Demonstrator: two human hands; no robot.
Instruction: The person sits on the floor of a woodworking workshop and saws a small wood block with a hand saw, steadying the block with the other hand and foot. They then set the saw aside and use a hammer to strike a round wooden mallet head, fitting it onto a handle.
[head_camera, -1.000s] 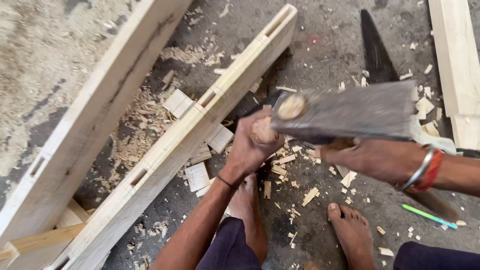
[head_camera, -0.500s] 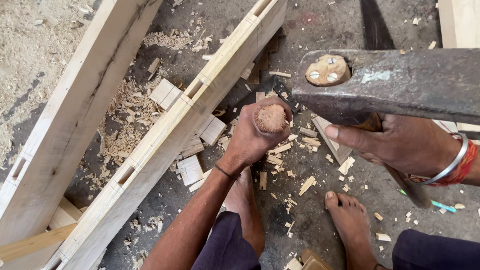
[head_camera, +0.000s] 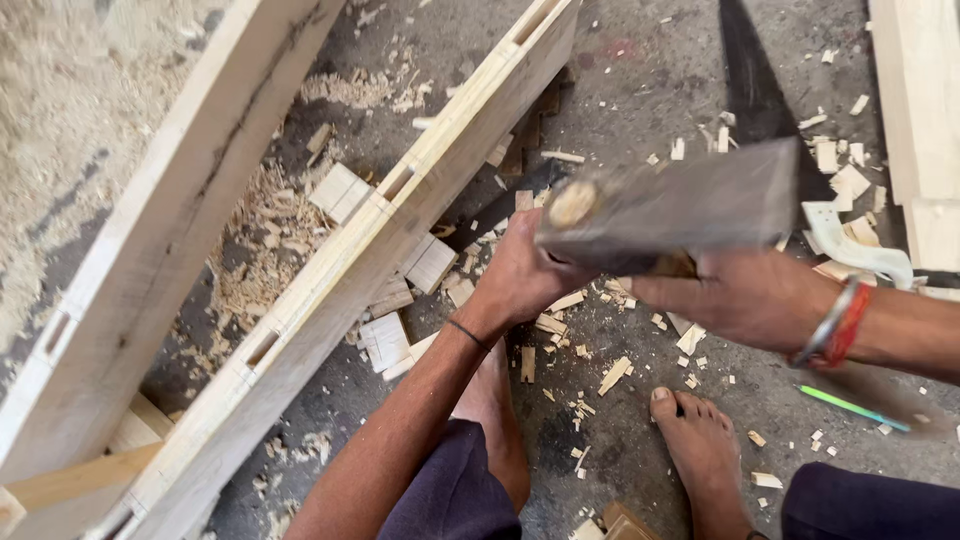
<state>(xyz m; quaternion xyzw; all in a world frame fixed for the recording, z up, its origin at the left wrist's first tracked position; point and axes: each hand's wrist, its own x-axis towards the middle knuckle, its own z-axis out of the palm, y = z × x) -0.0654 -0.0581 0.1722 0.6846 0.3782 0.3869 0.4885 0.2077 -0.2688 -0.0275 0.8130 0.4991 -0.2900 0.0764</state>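
Right hand (head_camera: 745, 295) fist shut on hammer (head_camera: 665, 208) handle, head directly over left hand (head_camera: 520, 275), clenched around chisel, mostly hidden. I judge glancing blow risks knuckles; beam (head_camera: 400, 215) just beside.

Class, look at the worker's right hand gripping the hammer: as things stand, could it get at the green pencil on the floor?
Probably not yet. The right hand is full, its grip shut on the hammer. The green pencil lies unobstructed on the floor below the wrist.

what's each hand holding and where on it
The right hand grips a heavy hammer just below its metal head. The left hand is closed, but the hammer hides what it holds.
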